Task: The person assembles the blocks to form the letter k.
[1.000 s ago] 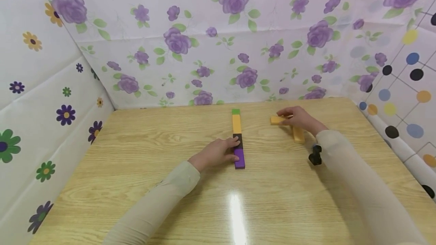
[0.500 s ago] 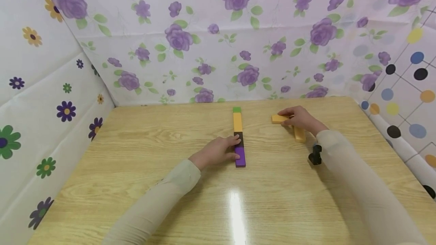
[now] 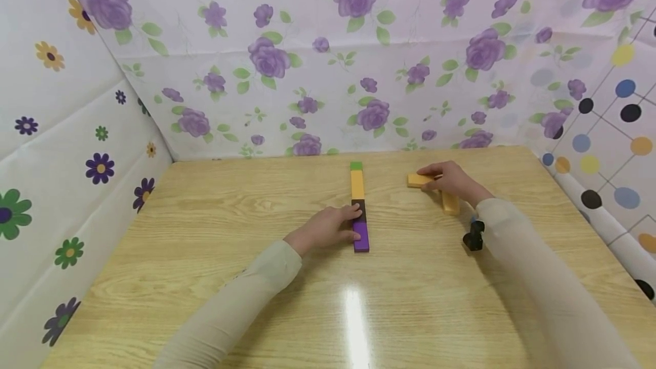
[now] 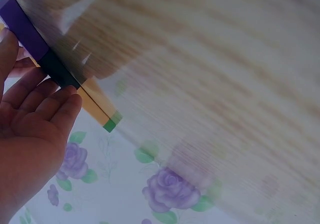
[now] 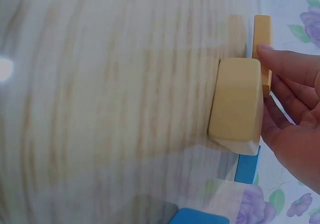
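Observation:
A straight row of blocks lies on the table: a green block (image 3: 356,166), a yellow-orange block (image 3: 357,184), a black block (image 3: 360,216) and a purple block (image 3: 363,244). My left hand (image 3: 328,229) rests against this row from the left, fingertips at the black block and thumb on the purple one. Farther right, my right hand (image 3: 453,180) pinches an orange block (image 3: 415,180) between thumb and fingers, also visible as the orange block (image 5: 261,31) in the right wrist view. Just below that hand lies a second orange block (image 3: 450,204).
Two blue blocks, one a blue block (image 5: 248,168), show below the second orange block in the right wrist view. A black wrist camera (image 3: 474,236) hangs at the right sleeve. Floral cloth (image 3: 307,56) stands behind the wooden table (image 3: 256,323).

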A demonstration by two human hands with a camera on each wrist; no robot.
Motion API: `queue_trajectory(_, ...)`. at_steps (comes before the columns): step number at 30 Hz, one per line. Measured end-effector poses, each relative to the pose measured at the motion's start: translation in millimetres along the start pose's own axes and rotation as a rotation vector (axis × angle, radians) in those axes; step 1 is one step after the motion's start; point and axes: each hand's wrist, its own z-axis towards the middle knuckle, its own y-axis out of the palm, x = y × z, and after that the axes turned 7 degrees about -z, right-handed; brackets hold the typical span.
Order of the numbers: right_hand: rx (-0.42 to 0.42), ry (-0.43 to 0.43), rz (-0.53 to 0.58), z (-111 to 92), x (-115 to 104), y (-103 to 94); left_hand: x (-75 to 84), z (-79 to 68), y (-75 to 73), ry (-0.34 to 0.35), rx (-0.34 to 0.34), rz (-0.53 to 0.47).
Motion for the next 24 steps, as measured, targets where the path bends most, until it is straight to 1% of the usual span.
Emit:
queue_trajectory(9,-0.003,-0.037,0.052,-4,-9,-0.3,2.7,-0.8,-0.8,0.003,0.006,-0.005)
queue_trajectory(16,0.013,-0.043,0.069,-1,-11,4.2,4.1,-1.0,-2.2,0.005,-0.001,-0.001)
queue_trajectory(24,-0.001,-0.036,0.162,-3,-23,11.6,2.2,0.4,-0.6,-0.001,-0.004,-0.003)
